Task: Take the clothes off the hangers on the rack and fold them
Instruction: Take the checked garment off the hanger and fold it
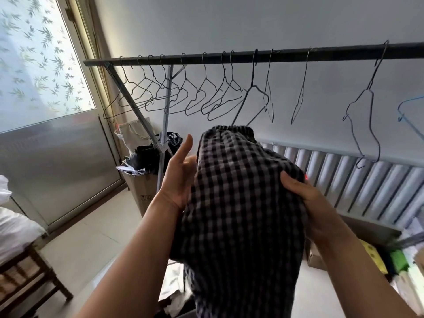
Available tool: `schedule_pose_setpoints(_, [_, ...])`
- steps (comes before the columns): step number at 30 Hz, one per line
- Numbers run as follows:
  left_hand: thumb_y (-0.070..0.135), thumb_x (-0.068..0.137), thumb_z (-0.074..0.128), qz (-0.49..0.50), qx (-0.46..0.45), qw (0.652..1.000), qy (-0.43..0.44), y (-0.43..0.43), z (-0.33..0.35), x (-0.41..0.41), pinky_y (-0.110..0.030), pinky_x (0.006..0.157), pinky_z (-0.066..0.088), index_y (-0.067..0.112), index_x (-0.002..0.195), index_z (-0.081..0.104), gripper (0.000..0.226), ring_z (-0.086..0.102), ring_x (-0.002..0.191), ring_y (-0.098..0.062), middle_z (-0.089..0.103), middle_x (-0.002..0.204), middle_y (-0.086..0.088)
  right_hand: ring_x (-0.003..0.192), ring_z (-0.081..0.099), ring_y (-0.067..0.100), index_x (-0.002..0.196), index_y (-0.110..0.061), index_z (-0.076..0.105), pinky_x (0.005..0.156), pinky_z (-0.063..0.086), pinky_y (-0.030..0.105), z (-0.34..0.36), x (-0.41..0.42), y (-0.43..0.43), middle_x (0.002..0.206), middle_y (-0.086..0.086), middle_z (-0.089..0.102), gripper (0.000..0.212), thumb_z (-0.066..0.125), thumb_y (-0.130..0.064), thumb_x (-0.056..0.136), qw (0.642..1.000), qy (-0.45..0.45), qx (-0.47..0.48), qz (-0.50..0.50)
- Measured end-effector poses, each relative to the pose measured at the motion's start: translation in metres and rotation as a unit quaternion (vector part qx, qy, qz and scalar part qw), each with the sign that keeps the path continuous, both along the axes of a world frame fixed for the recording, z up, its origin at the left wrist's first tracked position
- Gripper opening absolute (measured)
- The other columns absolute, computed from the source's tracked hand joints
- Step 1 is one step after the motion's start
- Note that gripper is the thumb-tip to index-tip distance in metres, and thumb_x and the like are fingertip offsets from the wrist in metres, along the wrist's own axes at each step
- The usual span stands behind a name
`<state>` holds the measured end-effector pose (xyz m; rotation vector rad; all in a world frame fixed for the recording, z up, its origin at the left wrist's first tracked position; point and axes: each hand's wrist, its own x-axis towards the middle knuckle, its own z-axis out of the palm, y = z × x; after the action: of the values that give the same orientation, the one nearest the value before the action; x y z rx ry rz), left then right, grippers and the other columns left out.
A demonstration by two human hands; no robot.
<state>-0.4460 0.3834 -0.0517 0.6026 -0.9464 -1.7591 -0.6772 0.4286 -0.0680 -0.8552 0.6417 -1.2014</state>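
A black-and-white checked garment (pixel 238 203) hangs bunched in front of me, below the dark rack bar (pixel 229 56). Its top edge still sits over the lower part of a wire hanger (pixel 252 97) hooked on the bar. My right hand (pixel 307 203) grips the cloth on its right side. My left hand (pixel 179 175) is at the garment's left edge with the fingers spread and the palm against the fabric. Several bare wire hangers (pixel 174 95) hang along the bar to the left and right.
A cardboard box (pixel 142 191) with dark things on top stands by the rack's slanted leg. A white radiator (pixel 367 187) runs along the wall at right. A wooden chair (pixel 25 278) stands at lower left. Boxes and coloured items (pixel 376 255) lie at lower right.
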Motion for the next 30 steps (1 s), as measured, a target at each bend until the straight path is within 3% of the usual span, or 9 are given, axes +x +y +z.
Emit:
schedule_pose_setpoints(4, [0.067,0.082,0.046,-0.005,0.026,1.0,-0.013,0.0,-0.024,0.007,-0.043,0.096,0.053,0.0,0.113,0.07,0.078,0.065,0.111,-0.032,0.066,0.123,-0.02,0.086,0.074,0.023,0.102,-0.004,0.073,0.066,0.06,0.031,0.016,0.009,-0.005,0.101,0.013,0.075,0.035,0.063,-0.025,0.075,1.0,0.007,0.011,-0.028])
schedule_pose_setpoints(9, [0.076,0.052,0.077,-0.098,-0.014,0.984,-0.151,0.013,-0.066,0.024,-0.032,0.086,0.056,0.014,0.097,0.079,0.077,0.071,0.093,-0.02,0.075,0.1,-0.009,0.092,0.073,0.025,0.095,-0.006,0.077,0.079,0.059,0.037,0.021,0.004,-0.013,0.103,0.012,0.074,0.031,0.063,-0.03,0.082,0.997,0.021,0.065,-0.037])
schedule_pose_setpoints(13, [0.055,0.052,0.091,-0.109,-0.037,0.979,-0.169,0.026,-0.1,0.024,-0.034,0.089,0.054,0.015,0.102,0.077,0.065,0.069,0.092,-0.016,0.073,0.098,-0.005,0.086,0.073,0.025,0.097,-0.005,0.074,0.079,0.055,0.038,0.012,-0.006,-0.019,0.098,0.012,0.075,0.029,0.055,-0.026,0.089,0.993,0.03,0.086,-0.079])
schedule_pose_setpoints(16, [0.033,0.07,0.085,0.01,-0.036,0.976,-0.215,0.029,-0.101,0.006,-0.035,0.087,0.055,0.011,0.095,0.077,0.035,0.067,0.095,-0.022,0.073,0.099,-0.009,0.079,0.074,0.023,0.092,-0.006,0.072,0.069,0.056,0.036,0.009,-0.012,-0.019,0.09,0.01,0.075,0.025,0.05,-0.018,0.09,0.994,0.045,0.052,-0.09])
schedule_pose_setpoints(18, [0.018,0.082,0.072,0.101,-0.004,0.979,-0.176,0.028,-0.094,-0.001,-0.03,0.075,0.058,0.008,0.093,0.076,0.015,0.068,0.09,-0.024,0.074,0.097,-0.012,0.084,0.073,0.025,0.091,-0.007,0.075,0.067,0.059,0.036,0.007,-0.016,-0.012,0.093,0.012,0.075,0.023,0.053,-0.011,0.084,0.997,0.046,-0.003,-0.068])
schedule_pose_setpoints(21, [0.016,0.092,0.054,0.144,0.03,0.986,-0.073,0.025,-0.078,-0.001,-0.029,0.073,0.059,0.0,0.106,0.069,0.026,0.072,0.089,-0.022,0.074,0.101,-0.015,0.099,0.07,0.031,0.112,-0.005,0.068,0.076,0.059,0.037,-0.01,-0.025,-0.005,0.11,0.018,0.071,0.035,0.06,-0.005,0.077,0.995,0.088,-0.044,0.003])
schedule_pose_setpoints(24, [0.026,0.095,0.054,0.145,0.051,0.986,-0.066,0.027,-0.065,-0.002,-0.031,0.071,0.06,0.003,0.097,0.074,0.031,0.074,0.086,-0.022,0.075,0.097,-0.016,0.105,0.068,0.03,0.12,-0.001,0.061,0.081,0.058,0.033,-0.029,-0.023,-0.001,0.116,0.018,0.069,0.031,0.058,-0.003,0.089,0.987,0.161,-0.005,0.007])
schedule_pose_setpoints(27, [0.025,0.089,0.06,0.136,0.048,0.988,-0.06,0.032,-0.058,-0.004,-0.033,0.066,0.061,0.004,0.088,0.076,0.027,0.074,0.076,-0.024,0.075,0.088,-0.016,0.1,0.071,0.027,0.114,0.002,0.063,0.078,0.056,0.034,-0.039,-0.018,-0.004,0.11,0.017,0.072,0.025,0.054,-0.007,0.093,0.99,0.121,0.042,-0.058])
schedule_pose_setpoints(30, [0.01,0.085,0.065,0.159,0.006,0.985,-0.059,0.038,-0.05,-0.001,-0.035,0.062,0.061,-0.002,0.096,0.07,0.018,0.073,0.075,-0.027,0.073,0.09,-0.019,0.098,0.071,0.03,0.114,0.005,0.062,0.068,0.058,0.03,-0.037,-0.018,-0.005,0.107,0.017,0.072,0.032,0.062,-0.008,0.084,0.992,0.082,0.035,-0.084])
